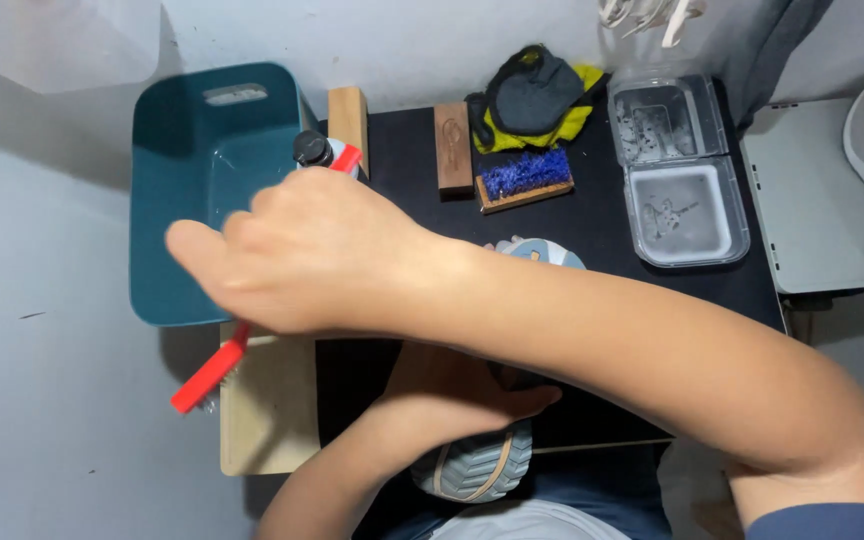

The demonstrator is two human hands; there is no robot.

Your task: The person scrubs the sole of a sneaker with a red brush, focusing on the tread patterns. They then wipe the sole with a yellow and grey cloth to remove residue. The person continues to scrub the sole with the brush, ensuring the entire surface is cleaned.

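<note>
My right hand [302, 255] reaches across to the left and is closed around a red long-handled brush [207, 378]. The brush handle sticks out below the hand, and its red tip shows above the hand. The hand hovers at the right rim of a teal plastic basin [167, 200]. My left hand [452, 385] rests on a shoe [477, 465] with a grey ribbed sole, held low at the table's near edge. The shoe's pale toe peeks out behind my right forearm. The brush's bristles are hidden.
A black-capped bottle [310, 148] and a pale wooden block [349, 115] stand beside the basin. On the black table [592, 230] lie a dark wooden brush [453, 147], a blue-bristled brush [525, 175], a black-and-yellow cloth [532, 100] and a clear two-part container [687, 210]. A wooden board [267, 415] lies at the near left.
</note>
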